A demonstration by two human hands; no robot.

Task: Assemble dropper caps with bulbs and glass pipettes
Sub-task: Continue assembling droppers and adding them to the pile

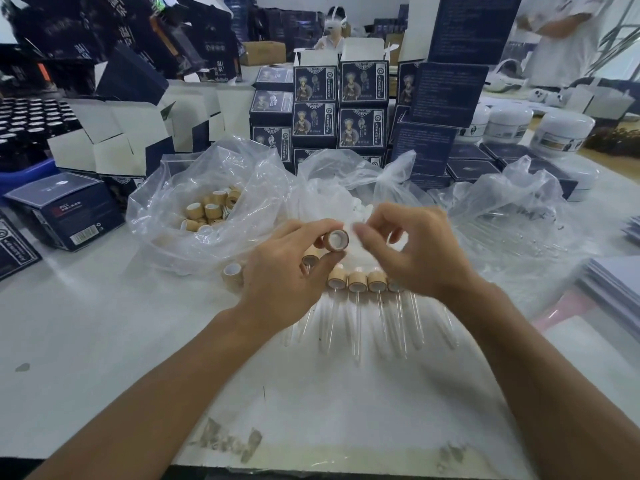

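Both forearms extended forward, converging. The left hand (pixel 287 268) pinched a small wooden cap between thumb and fingertips; the right hand (pixel 412 251) hovered beside it, fingers loosely curled.

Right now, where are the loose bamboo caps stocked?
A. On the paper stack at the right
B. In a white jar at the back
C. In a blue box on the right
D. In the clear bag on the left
D: the loose caps lie heaped inside the open clear bag to the left of the left hand, which holds one cap.
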